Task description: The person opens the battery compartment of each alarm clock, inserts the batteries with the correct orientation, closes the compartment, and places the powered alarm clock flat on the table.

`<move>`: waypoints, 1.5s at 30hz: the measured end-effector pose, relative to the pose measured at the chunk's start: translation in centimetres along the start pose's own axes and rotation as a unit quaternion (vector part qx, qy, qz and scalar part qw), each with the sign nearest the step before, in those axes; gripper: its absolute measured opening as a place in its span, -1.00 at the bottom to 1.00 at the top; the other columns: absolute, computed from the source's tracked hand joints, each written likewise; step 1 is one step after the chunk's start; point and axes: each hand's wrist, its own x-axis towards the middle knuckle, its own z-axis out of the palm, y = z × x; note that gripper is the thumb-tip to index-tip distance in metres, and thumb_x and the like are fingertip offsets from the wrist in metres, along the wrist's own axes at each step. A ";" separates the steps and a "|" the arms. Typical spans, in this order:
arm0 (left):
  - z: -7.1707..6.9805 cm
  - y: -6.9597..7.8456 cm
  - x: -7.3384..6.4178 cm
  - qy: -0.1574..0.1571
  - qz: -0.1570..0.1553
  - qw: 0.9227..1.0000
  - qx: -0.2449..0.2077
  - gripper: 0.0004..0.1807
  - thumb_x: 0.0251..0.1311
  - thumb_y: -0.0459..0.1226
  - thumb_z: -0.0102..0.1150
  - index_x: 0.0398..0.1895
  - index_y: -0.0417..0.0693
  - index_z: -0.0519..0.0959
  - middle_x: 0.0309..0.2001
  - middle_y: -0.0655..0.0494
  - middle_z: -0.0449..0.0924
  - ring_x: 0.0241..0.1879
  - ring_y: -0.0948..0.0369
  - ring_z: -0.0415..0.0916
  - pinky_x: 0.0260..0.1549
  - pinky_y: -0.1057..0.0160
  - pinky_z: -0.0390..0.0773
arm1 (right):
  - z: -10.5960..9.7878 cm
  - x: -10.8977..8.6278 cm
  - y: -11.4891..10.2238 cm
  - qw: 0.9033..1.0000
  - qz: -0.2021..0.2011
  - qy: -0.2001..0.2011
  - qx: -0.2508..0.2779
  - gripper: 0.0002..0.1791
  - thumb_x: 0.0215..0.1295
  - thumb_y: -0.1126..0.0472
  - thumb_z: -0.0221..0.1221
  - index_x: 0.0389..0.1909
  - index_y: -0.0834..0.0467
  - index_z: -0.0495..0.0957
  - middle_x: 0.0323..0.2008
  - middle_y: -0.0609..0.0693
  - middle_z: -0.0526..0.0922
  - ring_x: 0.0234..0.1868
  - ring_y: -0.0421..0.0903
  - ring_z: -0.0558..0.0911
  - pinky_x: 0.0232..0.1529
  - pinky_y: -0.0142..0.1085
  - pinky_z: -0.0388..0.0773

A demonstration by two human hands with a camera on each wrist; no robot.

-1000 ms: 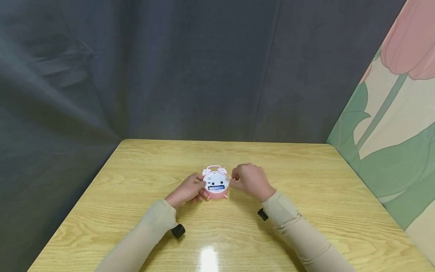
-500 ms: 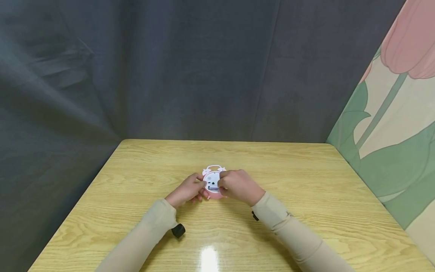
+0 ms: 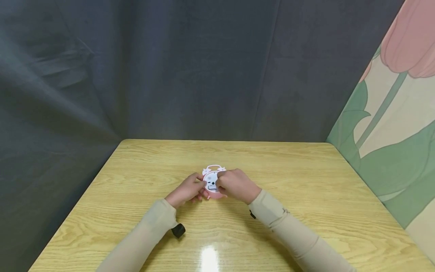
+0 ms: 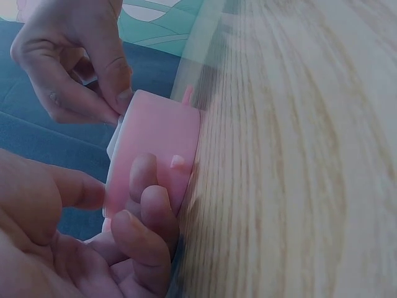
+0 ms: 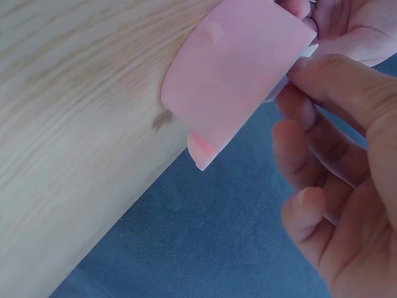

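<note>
A small pink alarm clock [image 3: 211, 176] with a white back, two bells and a handle lies back up on the wooden table [image 3: 163, 158]. My left hand [image 3: 187, 190] grips its left side, thumb on the back's rim and fingers curled round the pink wall [image 4: 162, 133]. Over the back's right half, my right hand [image 3: 239, 185] pinches a thin white battery cover [image 4: 113, 140] between thumb and forefinger. The cover stands tilted at the battery slot, which the fingers largely hide. In the right wrist view, the other fingers [image 5: 307, 208] hang loosely curled beside the clock.
A dark curtain [image 3: 210, 75] hangs behind the table's far edge. On the right runs a wall panel [image 3: 394, 124] with a tulip pattern. Black wrist cameras sit under both sleeves, the left camera [image 3: 178, 230] close over the tabletop.
My right hand has moved left from beside the clock to over its back, bringing the cover to the battery slot and hiding the battery seen there. The left hand and clock stay put.
</note>
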 end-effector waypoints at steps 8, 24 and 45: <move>-0.1 0.2 0.0 -0.002 0.003 1.000 -0.006 -0.77 0.50 -0.27 -0.11 0.09 -0.21 0.34 -0.47 -0.02 0.65 -0.60 0.22 0.43 -0.67 0.33 0.30 | 0.1 0.4 0.2 1.000 -0.003 -0.002 -0.014 -0.70 0.08 0.38 0.30 -0.69 -0.04 0.53 -0.61 -0.21 0.38 -0.63 -0.29 0.27 -0.64 -0.41 0.32; -0.2 1.0 0.0 0.005 0.009 1.000 0.000 -0.75 0.49 -0.29 -0.10 0.11 -0.22 0.34 -0.47 -0.01 0.65 -0.60 0.22 0.44 -0.66 0.31 0.31 | -0.5 0.8 0.2 0.999 0.006 0.002 -0.035 -0.72 0.10 0.37 0.31 -0.68 0.00 0.52 -0.60 -0.18 0.43 -0.63 -0.26 0.27 -0.64 -0.37 0.39; 0.6 0.4 -0.4 0.022 0.002 0.998 0.053 -0.65 0.34 -0.16 0.20 -0.01 -0.19 0.36 -0.52 0.00 0.64 -0.63 0.21 0.39 -0.71 0.34 0.27 | 2.3 0.2 2.2 0.847 0.371 -0.093 0.370 0.06 0.00 0.00 0.54 0.42 0.36 0.23 0.22 0.29 0.52 0.19 0.11 0.53 0.19 -0.01 0.49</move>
